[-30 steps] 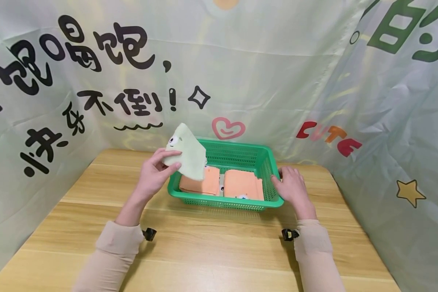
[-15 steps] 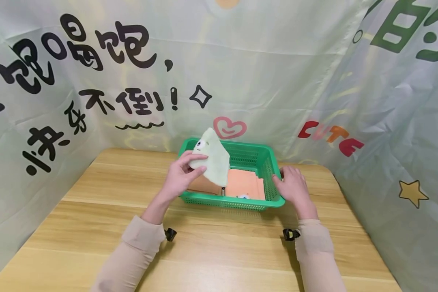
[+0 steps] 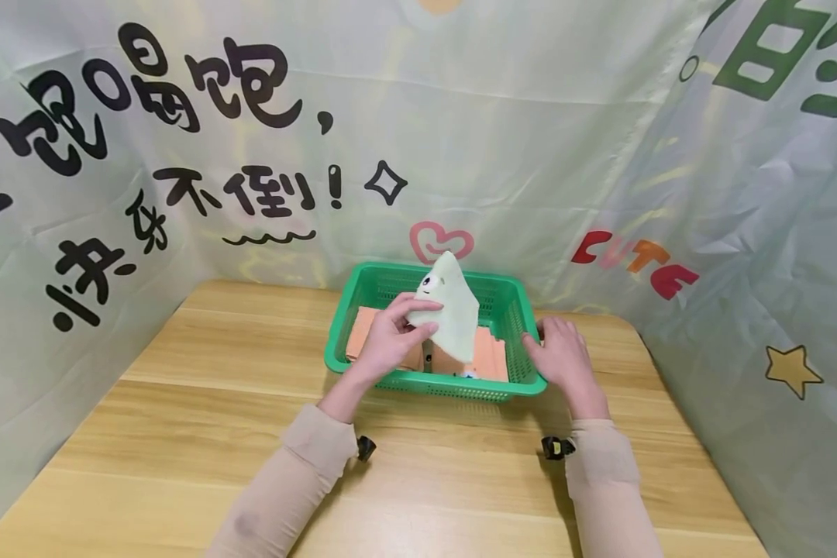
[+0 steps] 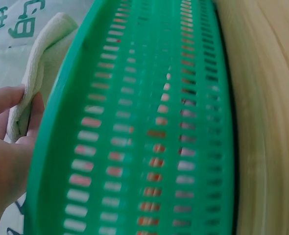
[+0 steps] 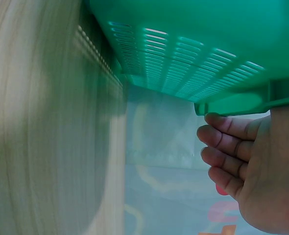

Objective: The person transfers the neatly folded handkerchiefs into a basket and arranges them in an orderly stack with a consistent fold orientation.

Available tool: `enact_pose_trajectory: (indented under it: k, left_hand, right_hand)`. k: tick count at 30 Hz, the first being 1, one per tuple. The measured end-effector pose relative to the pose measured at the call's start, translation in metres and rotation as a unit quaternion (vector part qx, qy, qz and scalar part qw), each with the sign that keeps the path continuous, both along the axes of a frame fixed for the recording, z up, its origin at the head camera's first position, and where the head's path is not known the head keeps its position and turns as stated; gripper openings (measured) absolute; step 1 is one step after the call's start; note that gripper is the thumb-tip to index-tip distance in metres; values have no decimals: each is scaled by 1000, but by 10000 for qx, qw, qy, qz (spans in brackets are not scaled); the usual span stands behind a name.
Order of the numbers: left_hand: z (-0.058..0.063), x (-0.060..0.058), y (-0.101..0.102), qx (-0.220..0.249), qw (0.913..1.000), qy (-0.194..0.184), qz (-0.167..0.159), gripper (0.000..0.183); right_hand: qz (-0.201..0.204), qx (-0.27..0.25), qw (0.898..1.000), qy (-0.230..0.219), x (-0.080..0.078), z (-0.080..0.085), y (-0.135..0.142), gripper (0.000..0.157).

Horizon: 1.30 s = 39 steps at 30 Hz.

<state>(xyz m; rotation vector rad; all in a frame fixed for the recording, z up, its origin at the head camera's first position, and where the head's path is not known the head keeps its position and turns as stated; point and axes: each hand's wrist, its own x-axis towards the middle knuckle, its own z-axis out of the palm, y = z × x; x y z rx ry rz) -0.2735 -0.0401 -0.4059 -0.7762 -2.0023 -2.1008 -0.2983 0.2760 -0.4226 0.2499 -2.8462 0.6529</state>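
A folded pale green towel (image 3: 456,314) with a small cartoon face is pinched between the thumb and fingers of my left hand (image 3: 387,341). It is held above the green plastic basket (image 3: 505,298), partly covering what lies inside. In the left wrist view, the thumb and fingers grip the edge of the towel (image 4: 34,63) beyond the basket rim. One folded peach towel (image 3: 361,329) lies in the basket's left part, another peach towel (image 3: 491,353) in its right part. My right hand (image 3: 561,353) holds the basket's right rim, thumb over it and fingers outside.
The basket stands on a wooden table (image 3: 446,480) near its back edge. A pale printed cloth (image 3: 530,155) hangs behind and along both sides. A dark narrow gap with a small marking shows between the peach towels.
My left hand has carried the pale green towel rightward, from over the basket's left end to over its middle. The right hand has kept its place on the rim.
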Motion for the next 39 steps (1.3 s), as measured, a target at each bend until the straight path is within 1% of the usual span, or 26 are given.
enact_pose_trajectory:
  k: [4, 9, 13, 17, 21, 22, 25, 28, 30, 34, 36, 39]
  left_hand:
    - [-3, -6, 14, -141, 9998, -94, -120, 30]
    - [-6, -11, 31, -573, 9978, -229, -235, 32]
    - [-5, -15, 42, -994, 9945, -216, -251, 33]
    - [-4, -20, 52, -1251, 9914, -236, -312, 35]
    - [-6, -22, 57, -1545, 9865, -433, -341, 38]
    - [-6, -22, 58, -1646, 9844, -526, -346, 39]
    - [-7, -22, 57, -1867, 9770, -895, -504, 41]
    - [-7, -23, 54, -2144, 9669, -1182, -719, 42]
    - [-7, -24, 50, -2447, 9590, -1191, -789, 42]
    - [-6, -26, 41, -3062, 9426, -1042, -832, 38]
    - [-6, -26, 36, -3230, 9368, -1013, -885, 37]
    - [-6, -26, 29, -3373, 9306, -1023, -986, 36]
  right_hand:
    - [-8, 4, 10000, 6, 0, 1, 0, 38]
    - [-21, 19, 10000, 33, 0, 1, 0, 37]
    - [-29, 26, 10000, 40, 0, 1, 0, 37]
    - [-41, 33, 10000, 25, 0, 1, 1, 39]
    - [-38, 42, 10000, -7, -1, 1, 1, 40]
    - [-40, 36, 10000, -9, -1, 1, 1, 40]
    - [-35, 23, 10000, 2, -1, 1, 1, 39]
    - [-35, 2, 10000, 0, -1, 1, 0, 38]
    - [-35, 10, 10000, 1, -2, 1, 0, 39]
    - [-16, 48, 10000, -5, -1, 1, 0, 39]
    - [-10, 62, 10000, -1, -1, 1, 1, 40]
    - [7, 52, 10000, -3, 0, 1, 1, 40]
